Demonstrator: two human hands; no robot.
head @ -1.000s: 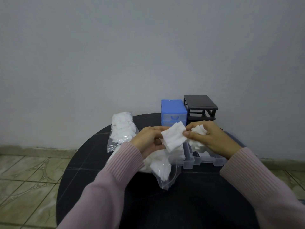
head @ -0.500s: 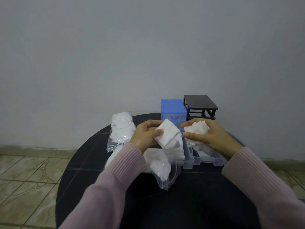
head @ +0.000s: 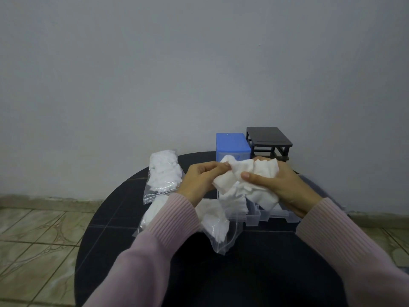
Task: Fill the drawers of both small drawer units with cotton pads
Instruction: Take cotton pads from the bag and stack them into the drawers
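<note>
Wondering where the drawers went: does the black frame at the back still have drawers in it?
No, the black frame shows open slots you can see straight through.

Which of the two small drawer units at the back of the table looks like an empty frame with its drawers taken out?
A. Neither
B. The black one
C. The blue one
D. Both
B: the black unit shows open gaps between its bars, while the blue unit beside it has a clear drawer front in place.
</note>
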